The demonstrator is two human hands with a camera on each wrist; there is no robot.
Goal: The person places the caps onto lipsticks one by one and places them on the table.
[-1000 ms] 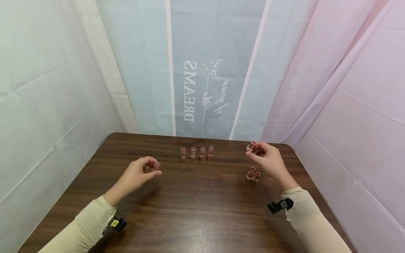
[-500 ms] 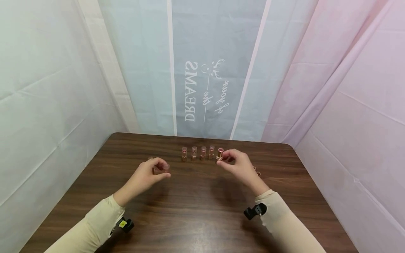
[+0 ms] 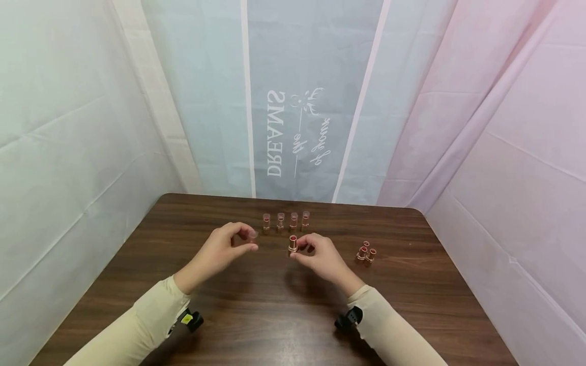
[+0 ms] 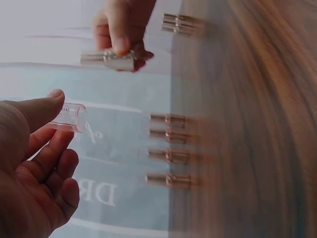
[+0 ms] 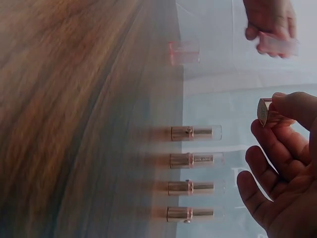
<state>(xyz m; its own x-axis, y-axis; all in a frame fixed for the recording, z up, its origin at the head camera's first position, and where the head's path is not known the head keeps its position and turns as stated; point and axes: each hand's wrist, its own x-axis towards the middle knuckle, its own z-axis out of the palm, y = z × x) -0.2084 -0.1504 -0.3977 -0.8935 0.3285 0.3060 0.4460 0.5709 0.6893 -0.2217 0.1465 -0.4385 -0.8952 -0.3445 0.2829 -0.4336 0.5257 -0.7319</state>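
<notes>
Thumb and fingers of the left hand (image 3: 221, 250) pinch a clear cap (image 3: 253, 237), the grip narrowed to the cap's own width; the other fingers are loosely bent below it in the left wrist view. The right hand (image 3: 322, 257) pinches a gold tube (image 3: 293, 244) with a red top, its grip likewise drawn in around the thing it holds. Tube and cap are raised above the desk (image 3: 284, 317), facing each other with a gap between, the tube nearly upright.

Behind them, four capped tubes (image 3: 281, 223) stand upright in a row near the far edge. Off to the right, three uncapped tubes (image 3: 362, 253) stand clustered together. The right wrist view also shows another clear cap (image 5: 184, 52) on the desk, apart from the row. A pale curtain (image 3: 316, 61) with white lettering hangs behind the far edge.
</notes>
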